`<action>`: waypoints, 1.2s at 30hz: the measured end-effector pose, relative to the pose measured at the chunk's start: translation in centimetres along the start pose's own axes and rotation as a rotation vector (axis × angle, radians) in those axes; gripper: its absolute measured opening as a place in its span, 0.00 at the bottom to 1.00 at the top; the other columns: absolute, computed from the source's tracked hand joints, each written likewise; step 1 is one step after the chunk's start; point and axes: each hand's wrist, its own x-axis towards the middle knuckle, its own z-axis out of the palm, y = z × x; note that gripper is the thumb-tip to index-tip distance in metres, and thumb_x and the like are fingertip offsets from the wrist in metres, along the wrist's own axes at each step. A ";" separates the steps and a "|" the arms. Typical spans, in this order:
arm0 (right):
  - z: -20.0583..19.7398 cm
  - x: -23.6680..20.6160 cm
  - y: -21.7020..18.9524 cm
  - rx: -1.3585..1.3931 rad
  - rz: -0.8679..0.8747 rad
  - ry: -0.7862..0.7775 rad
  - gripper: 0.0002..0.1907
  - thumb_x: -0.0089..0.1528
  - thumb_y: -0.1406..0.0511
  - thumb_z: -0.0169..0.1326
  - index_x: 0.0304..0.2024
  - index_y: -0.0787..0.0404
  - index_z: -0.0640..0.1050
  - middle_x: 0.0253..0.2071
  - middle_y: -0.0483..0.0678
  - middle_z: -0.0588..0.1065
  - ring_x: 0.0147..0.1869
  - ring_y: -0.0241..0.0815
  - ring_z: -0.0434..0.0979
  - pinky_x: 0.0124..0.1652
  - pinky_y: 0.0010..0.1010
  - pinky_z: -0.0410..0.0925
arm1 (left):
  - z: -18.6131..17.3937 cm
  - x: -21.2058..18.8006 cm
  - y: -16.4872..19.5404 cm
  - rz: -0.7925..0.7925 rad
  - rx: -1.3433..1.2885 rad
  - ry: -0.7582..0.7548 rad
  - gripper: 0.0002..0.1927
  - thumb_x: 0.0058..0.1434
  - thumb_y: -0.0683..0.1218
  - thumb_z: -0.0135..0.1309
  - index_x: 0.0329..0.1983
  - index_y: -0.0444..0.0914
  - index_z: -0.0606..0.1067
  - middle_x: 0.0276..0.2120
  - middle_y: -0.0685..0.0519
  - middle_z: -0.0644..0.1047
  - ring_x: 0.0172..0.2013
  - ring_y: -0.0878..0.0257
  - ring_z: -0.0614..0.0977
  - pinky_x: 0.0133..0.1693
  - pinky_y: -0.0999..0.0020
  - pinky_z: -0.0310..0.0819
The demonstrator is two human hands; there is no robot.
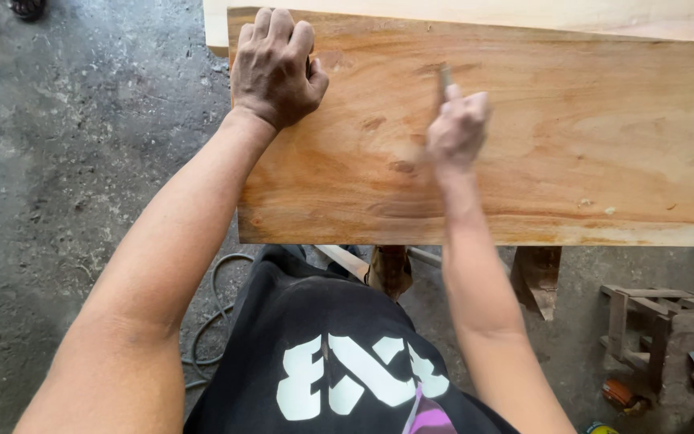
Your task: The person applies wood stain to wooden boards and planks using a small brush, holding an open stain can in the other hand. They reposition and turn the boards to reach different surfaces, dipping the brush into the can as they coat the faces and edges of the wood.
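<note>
- Up top, the left hand (276, 64) presses, fingers curled, on the wide reddish-brown wooden board's (572, 153) left end.
- Right hand (458, 128), motion-blurred, pinches a thin grey stick-like tool (444, 82) against the board's middle.
- Board spans the grey concrete floor (66, 161).

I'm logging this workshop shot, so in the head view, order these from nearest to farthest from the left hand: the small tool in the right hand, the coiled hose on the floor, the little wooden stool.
From the left hand, at the board's left end:
1. Small tool, to its right, above the board.
2. Coiled hose, on the floor below the board.
3. Wooden stool, far lower right.
</note>
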 end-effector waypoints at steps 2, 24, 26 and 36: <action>0.3 -0.3 -0.5 0.070 -0.056 -0.024 0.15 0.60 0.72 0.58 0.50 0.63 0.83 0.37 0.55 0.71 0.42 0.55 0.74 0.41 0.43 0.69 | 0.0 0.0 0.1 -0.009 0.002 -0.020 0.12 0.55 0.47 0.57 0.37 0.40 0.68 0.40 0.45 0.69 0.47 0.50 0.73 0.43 0.54 0.68; 0.9 -0.2 -1.5 0.333 0.009 -0.168 0.12 0.60 0.71 0.57 0.46 0.59 0.85 0.36 0.56 0.74 0.41 0.52 0.75 0.41 0.42 0.70 | -0.3 0.3 0.3 -0.028 -0.021 -0.023 0.11 0.55 0.47 0.57 0.36 0.41 0.68 0.39 0.47 0.68 0.44 0.51 0.72 0.42 0.54 0.67; 1.3 -0.2 -1.9 0.236 0.099 -0.080 0.11 0.62 0.70 0.57 0.47 0.60 0.85 0.36 0.55 0.74 0.41 0.53 0.75 0.41 0.43 0.69 | -0.3 0.4 0.2 -0.016 -0.007 0.001 0.12 0.54 0.48 0.57 0.36 0.41 0.68 0.39 0.47 0.68 0.45 0.51 0.72 0.42 0.54 0.68; 1.4 0.8 -1.4 0.164 -0.003 0.030 0.13 0.61 0.72 0.56 0.48 0.63 0.85 0.37 0.58 0.74 0.42 0.56 0.74 0.43 0.45 0.69 | -0.4 0.5 0.4 -0.022 -0.002 -0.016 0.12 0.55 0.48 0.57 0.37 0.40 0.69 0.39 0.46 0.70 0.46 0.51 0.73 0.43 0.54 0.68</action>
